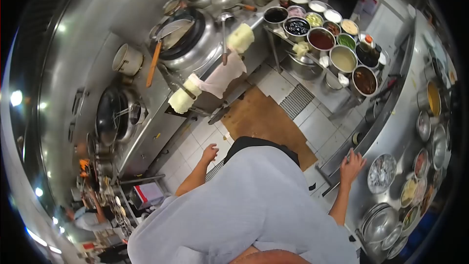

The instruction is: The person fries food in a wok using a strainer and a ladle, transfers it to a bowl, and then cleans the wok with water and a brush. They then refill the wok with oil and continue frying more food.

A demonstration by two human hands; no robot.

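My left hand [210,153] hangs beside my body above the tiled floor, its fingers slightly curled and apart, holding nothing. On the other side, my right hand [352,165] is over the edge of the steel counter [376,146], fingers spread and empty. The nearest thing to it is a round metal bowl [382,173] that looks shiny inside. Ahead stands a wok station with a large black wok [183,34], a strainer with a wooden handle [153,63] and pale cloths [222,76] over its front rail.
A brown mat [266,122] lies on the floor ahead. Metal pots of sauces and seasonings [343,59] crowd a stand at the upper right. Stacked bowls [380,222] sit on the right counter. Another person [90,220] is at the lower left.
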